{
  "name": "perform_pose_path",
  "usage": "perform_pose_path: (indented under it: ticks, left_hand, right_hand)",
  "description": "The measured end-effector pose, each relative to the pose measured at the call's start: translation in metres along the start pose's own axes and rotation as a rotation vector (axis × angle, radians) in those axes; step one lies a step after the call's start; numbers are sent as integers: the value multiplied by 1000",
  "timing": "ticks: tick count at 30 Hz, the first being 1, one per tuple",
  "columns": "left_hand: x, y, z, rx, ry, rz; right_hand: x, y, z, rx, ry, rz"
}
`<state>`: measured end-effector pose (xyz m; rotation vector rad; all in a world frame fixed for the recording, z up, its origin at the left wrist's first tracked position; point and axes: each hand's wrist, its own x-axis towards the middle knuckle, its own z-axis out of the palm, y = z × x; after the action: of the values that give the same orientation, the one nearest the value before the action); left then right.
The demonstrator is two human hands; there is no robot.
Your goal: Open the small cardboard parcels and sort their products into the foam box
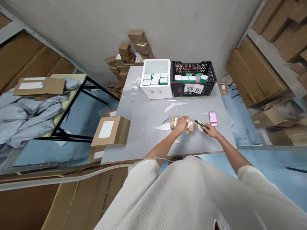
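A small taped cardboard box (191, 125) lies on the grey table (144, 127) near its front edge. My left hand (182, 124) rests on top of the box, fingers bent over it and pressing on it. To the right of the box, my right hand (211, 130) is closed around a black and yellow utility knife (202, 125), whose tip points left toward the box. A small whitish piece (200, 128) lies beneath the knife. Just beyond my right hand, a phone (213, 118) with a pink screen lies on the table.
A white bin (157, 93) and a black crate (194, 90), both holding white and green boxes, stand at the table's back. A larger carton (111, 131) sits at the left edge. Grey bags (31, 111) cover a side table; shelves with cartons (259, 73) stand right.
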<state>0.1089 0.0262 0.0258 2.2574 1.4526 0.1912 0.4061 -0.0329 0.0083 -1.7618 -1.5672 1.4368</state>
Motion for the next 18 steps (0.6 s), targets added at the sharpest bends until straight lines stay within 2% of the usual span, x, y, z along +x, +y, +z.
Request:
perform_pose_path:
  ticks: [4, 9, 13, 18]
  left_hand:
    - [8, -4, 1, 44, -49, -55]
    - [14, -7, 5, 115, -129, -28]
    - [15, -7, 5, 148, -152, -11]
    - [9, -7, 8, 107, -129, 10]
  right_hand:
    - [-10, -14, 6, -190, 28, -117]
    - [-18, -20, 10, -469, 36, -308]
    - [-17, -14, 13, -542, 83, -313]
    - [-11, -8, 21, -497, 104, -314]
